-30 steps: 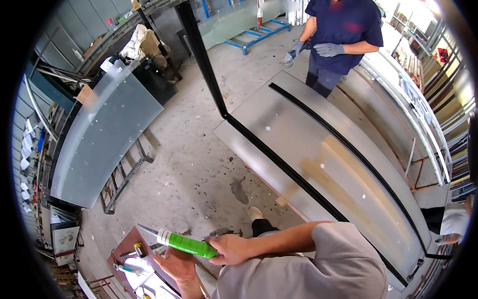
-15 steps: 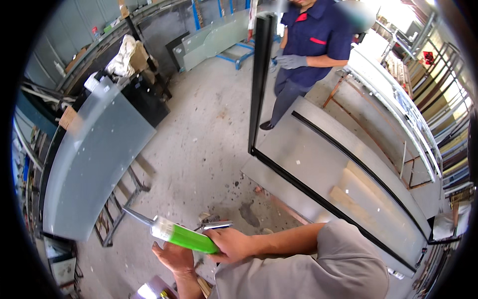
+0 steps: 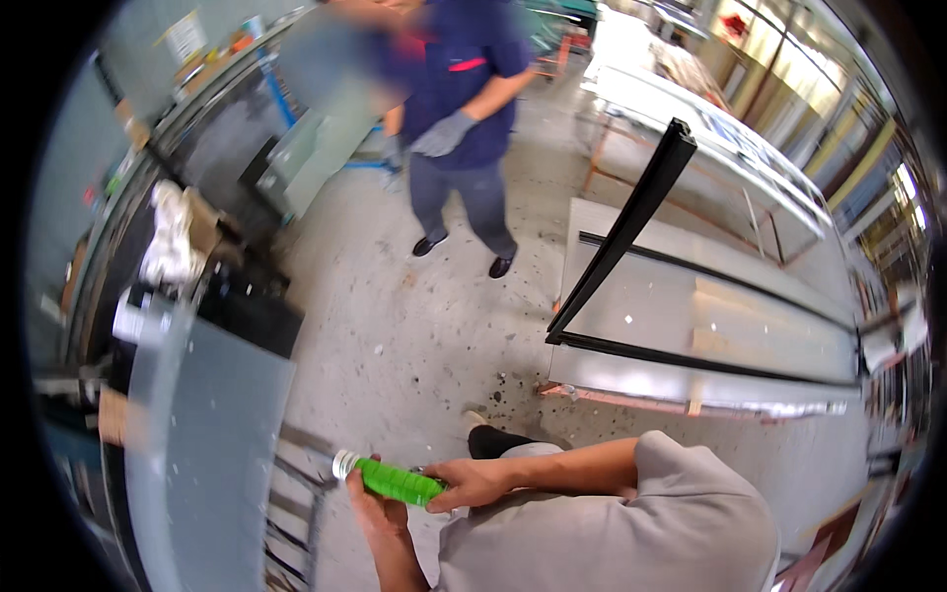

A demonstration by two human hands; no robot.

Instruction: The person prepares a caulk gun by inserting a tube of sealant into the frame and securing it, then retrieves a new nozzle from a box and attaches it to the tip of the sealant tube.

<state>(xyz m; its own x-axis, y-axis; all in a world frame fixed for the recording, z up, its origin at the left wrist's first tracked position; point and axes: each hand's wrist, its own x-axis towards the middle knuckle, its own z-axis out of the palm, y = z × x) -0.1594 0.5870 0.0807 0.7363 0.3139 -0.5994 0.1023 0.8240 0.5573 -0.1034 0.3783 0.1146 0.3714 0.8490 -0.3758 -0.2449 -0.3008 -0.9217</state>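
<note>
A bright green sealant tube [image 3: 395,481] with a clear, whitish front end lies roughly level across my front, pointing left. My left hand [image 3: 378,511] is closed around it from below near the front end. At the rear end my right hand [image 3: 472,483] is wrapped round it. A nozzle past the front end is too smeared to make out clearly. Something dark shows beside my right fingers, but I cannot tell its shape.
On the right, a black frame [image 3: 700,357] lies on a pale panel, with one black bar [image 3: 626,232] rising from its corner. A large grey glass panel [image 3: 222,424] rests at left on a metal stand. Ahead stands a co-worker [image 3: 464,128] in dark blue with grey gloves.
My view has swung, so the frame and the co-worker sit elsewhere in the picture. My left hand, earlier loose below the tube, now grips its front part. The nozzle showed plainly before.
</note>
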